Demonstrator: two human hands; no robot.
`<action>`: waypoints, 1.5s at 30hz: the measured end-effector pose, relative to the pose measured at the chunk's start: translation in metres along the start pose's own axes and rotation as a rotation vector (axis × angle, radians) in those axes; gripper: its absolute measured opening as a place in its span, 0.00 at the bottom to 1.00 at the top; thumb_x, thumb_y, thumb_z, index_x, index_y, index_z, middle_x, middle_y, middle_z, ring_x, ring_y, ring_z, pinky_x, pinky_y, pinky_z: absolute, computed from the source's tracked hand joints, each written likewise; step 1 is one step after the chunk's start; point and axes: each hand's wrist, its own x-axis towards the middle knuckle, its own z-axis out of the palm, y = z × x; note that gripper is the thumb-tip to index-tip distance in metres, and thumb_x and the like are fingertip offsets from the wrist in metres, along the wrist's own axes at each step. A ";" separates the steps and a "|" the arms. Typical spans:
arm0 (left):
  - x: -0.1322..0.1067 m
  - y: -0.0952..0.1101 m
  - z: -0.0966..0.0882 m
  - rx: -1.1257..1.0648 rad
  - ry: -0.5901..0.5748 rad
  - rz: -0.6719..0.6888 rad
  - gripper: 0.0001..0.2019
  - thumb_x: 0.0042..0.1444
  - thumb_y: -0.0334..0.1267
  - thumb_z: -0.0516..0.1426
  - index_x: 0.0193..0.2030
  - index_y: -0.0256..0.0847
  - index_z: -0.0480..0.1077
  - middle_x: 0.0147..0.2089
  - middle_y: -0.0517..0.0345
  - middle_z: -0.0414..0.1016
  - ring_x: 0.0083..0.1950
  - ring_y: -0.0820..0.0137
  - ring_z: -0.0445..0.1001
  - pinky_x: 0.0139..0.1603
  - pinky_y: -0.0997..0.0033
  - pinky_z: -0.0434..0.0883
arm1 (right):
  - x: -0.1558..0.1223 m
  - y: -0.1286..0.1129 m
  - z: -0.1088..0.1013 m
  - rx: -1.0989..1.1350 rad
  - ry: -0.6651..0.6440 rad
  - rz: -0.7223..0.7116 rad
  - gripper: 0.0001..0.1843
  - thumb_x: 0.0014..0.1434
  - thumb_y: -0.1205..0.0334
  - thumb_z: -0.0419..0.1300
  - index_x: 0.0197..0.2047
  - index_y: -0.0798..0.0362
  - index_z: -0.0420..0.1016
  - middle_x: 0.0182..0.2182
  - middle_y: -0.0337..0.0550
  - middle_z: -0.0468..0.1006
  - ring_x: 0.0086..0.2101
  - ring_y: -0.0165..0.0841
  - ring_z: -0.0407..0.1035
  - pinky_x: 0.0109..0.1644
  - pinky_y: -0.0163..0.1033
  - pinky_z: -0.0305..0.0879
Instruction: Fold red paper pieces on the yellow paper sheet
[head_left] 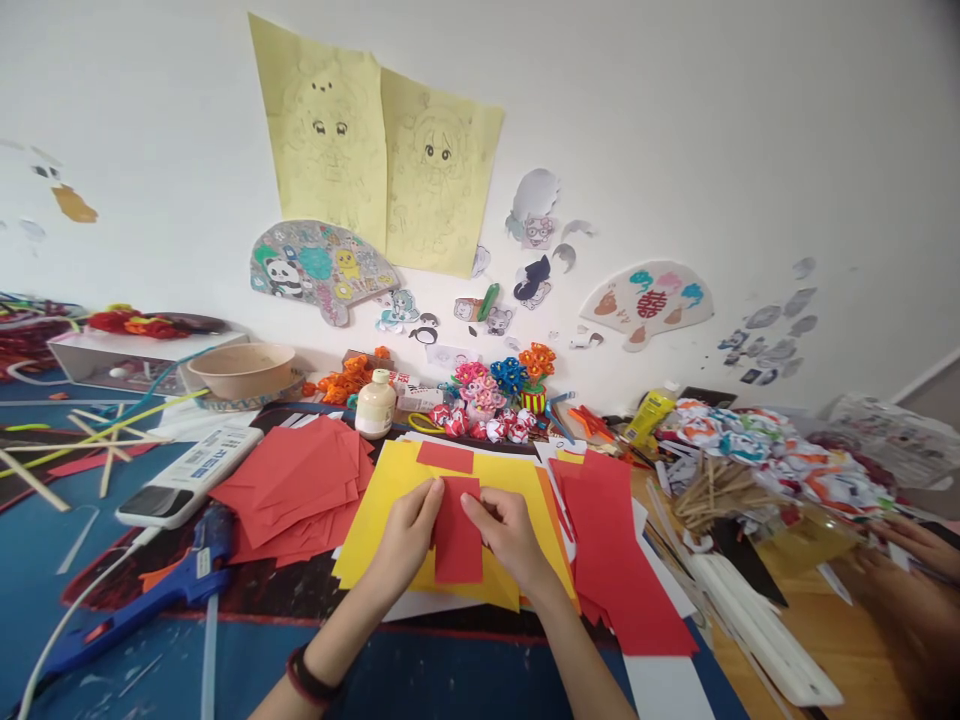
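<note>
Between my two hands is a small red paper rectangle (457, 535), held upright over a stack of yellow paper (373, 520). My left hand (411, 525) pinches its left edge, and my right hand (510, 530) grips its right edge with the thumb on its face. Just beyond, another red paper piece (445, 458) lies flat on the yellow sheets. A pile of red paper pieces (296, 480) spreads to the left of my hands. Long red sheets (611, 560) lie on the right, over white paper.
A blue glue gun (161, 595) and a white power strip (191, 478) with its cord lie left. Behind stand a glue bottle (375, 405), craft flowers (510, 378) and a bowl (242, 372). A white paper trimmer (765, 630) lies right, near another person's hand (919, 545).
</note>
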 end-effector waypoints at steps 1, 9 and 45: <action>0.000 0.000 -0.001 -0.010 0.001 0.018 0.19 0.61 0.52 0.48 0.26 0.40 0.59 0.23 0.64 0.59 0.25 0.74 0.59 0.26 0.76 0.59 | 0.000 0.001 -0.001 0.023 -0.013 0.026 0.26 0.60 0.47 0.56 0.19 0.51 0.51 0.15 0.30 0.52 0.17 0.25 0.50 0.21 0.34 0.46; 0.002 0.003 -0.008 0.008 -0.079 0.017 0.18 0.58 0.50 0.53 0.25 0.38 0.65 0.23 0.63 0.61 0.25 0.75 0.60 0.26 0.76 0.57 | 0.004 0.006 -0.003 0.127 -0.048 0.103 0.21 0.58 0.45 0.58 0.25 0.54 0.67 0.18 0.34 0.62 0.17 0.26 0.56 0.18 0.32 0.50; -0.006 0.006 0.002 -0.382 -0.155 -0.292 0.15 0.50 0.49 0.61 0.32 0.36 0.75 0.30 0.56 0.73 0.31 0.73 0.65 0.31 0.76 0.60 | 0.004 0.002 -0.001 0.170 0.111 -0.010 0.16 0.56 0.55 0.62 0.23 0.55 0.69 0.20 0.36 0.67 0.24 0.29 0.59 0.28 0.34 0.54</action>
